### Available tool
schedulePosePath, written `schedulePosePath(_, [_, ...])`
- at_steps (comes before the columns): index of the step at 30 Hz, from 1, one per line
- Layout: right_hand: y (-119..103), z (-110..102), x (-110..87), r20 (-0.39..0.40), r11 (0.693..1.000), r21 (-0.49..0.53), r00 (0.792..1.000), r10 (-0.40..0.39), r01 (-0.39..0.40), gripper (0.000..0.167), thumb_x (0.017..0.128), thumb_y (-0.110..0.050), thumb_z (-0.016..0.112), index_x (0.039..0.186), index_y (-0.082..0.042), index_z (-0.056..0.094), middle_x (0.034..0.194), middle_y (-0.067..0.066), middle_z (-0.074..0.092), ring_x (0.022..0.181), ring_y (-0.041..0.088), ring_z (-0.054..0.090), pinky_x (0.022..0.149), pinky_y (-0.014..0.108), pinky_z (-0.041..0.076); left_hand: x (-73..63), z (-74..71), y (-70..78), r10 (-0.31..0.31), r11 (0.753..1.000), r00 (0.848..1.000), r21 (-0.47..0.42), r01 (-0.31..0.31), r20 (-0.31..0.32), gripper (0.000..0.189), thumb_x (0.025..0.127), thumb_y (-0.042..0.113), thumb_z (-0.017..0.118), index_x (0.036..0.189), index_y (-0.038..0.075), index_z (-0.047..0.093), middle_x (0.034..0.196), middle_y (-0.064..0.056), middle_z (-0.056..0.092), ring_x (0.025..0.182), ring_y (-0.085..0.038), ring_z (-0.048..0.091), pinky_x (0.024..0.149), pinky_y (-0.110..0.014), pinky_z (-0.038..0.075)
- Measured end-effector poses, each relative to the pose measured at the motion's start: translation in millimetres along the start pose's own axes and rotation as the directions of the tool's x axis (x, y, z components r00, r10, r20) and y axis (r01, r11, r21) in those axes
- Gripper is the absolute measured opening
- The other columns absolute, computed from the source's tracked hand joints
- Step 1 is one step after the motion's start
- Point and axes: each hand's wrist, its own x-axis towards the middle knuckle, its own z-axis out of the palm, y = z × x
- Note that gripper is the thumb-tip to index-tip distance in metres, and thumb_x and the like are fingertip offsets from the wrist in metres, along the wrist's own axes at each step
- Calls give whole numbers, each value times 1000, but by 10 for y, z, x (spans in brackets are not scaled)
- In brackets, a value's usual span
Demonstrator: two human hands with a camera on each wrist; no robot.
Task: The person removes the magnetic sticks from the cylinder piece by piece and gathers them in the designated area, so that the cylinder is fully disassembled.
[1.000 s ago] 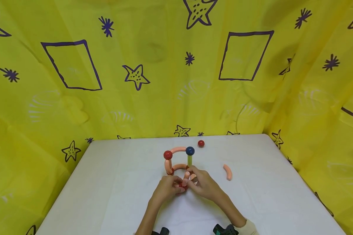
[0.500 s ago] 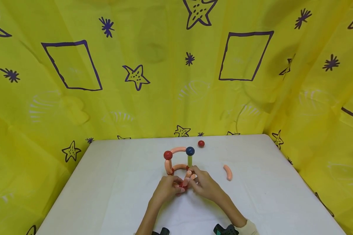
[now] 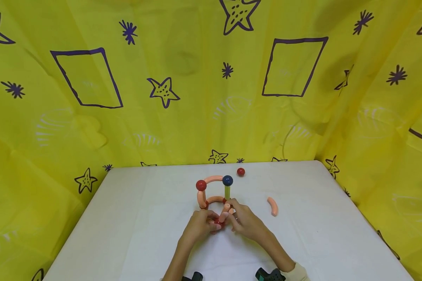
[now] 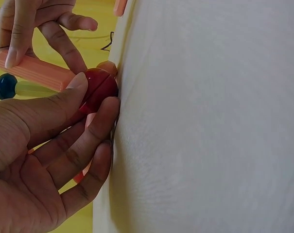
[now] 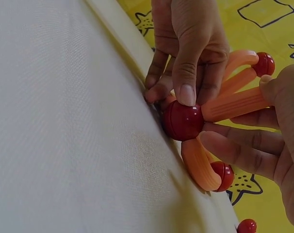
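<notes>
My left hand [image 3: 197, 226] pinches a glossy red ball [image 5: 183, 121] at the near corner of a frame of balls and rods, down on the table. A ridged orange rod [image 4: 37, 70] rises from this ball, its end against it. With thumb and fingers, my right hand [image 3: 247, 221] pinches the rod's upper part. Behind the hands stands the rest of the frame: a red ball [image 3: 201, 185] atop a curved orange rod [image 3: 201, 198], and a dark blue ball [image 3: 227, 180] atop a yellow-green rod [image 3: 227, 192]. Fingers hide part of the lower ring.
To the right of the frame lies a loose curved orange rod [image 3: 272, 206]. Another loose red ball [image 3: 240, 171] sits near the back edge of the white table [image 3: 154, 191]. A yellow patterned curtain [image 3: 197, 128] hangs behind and at the sides.
The orange rod's upper end has tipped to the right and away, and the right hand's thumb has shifted with it. My left hand stays on the red ball.
</notes>
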Motion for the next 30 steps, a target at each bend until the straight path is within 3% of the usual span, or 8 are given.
schedulePosePath(5, [11, -11, -13, 13, 999, 35, 1000, -9, 9, 19, 101, -6, 50, 119, -5, 42, 88, 11, 70, 54, 4, 63, 48, 17, 50, -2, 16, -20, 4, 1000, 1000, -17, -4, -1, 18, 78, 10, 81, 94, 4, 75, 73, 0, 68, 61, -6, 56, 56, -19, 45])
schedulePosePath(9, [14, -29, -2, -22, 996, 79, 999, -28, 30, 19, 102, -8, 49, 119, -6, 41, 91, 10, 71, 53, 11, 66, 45, 18, 49, 1, 11, -20, 9, 999, 1000, -31, -9, -1, 17, 78, 9, 80, 93, 3, 74, 73, -1, 68, 61, -5, 56, 56, -19, 46])
schedulePosePath(20, [-16, -11, 5, -6, 989, 134, 998, -56, 57, 17, 102, -8, 47, 118, -6, 40, 93, 13, 72, 68, 23, 72, 45, 18, 50, 4, 16, -15, 0, 1000, 1000, -15, 0, 1, 19, 79, 9, 80, 96, 2, 75, 74, -1, 67, 63, -7, 54, 56, -19, 45])
schedulePosePath(30, [-21, -3, 10, -29, 989, 135, 998, -60, 63, 20, 101, -5, 48, 119, -6, 41, 93, 14, 70, 69, 25, 73, 47, 19, 51, -3, 4, -1, 10, 1000, 1000, -14, -10, -4, 18, 79, 10, 80, 94, 3, 75, 75, -1, 68, 64, -7, 55, 57, -19, 46])
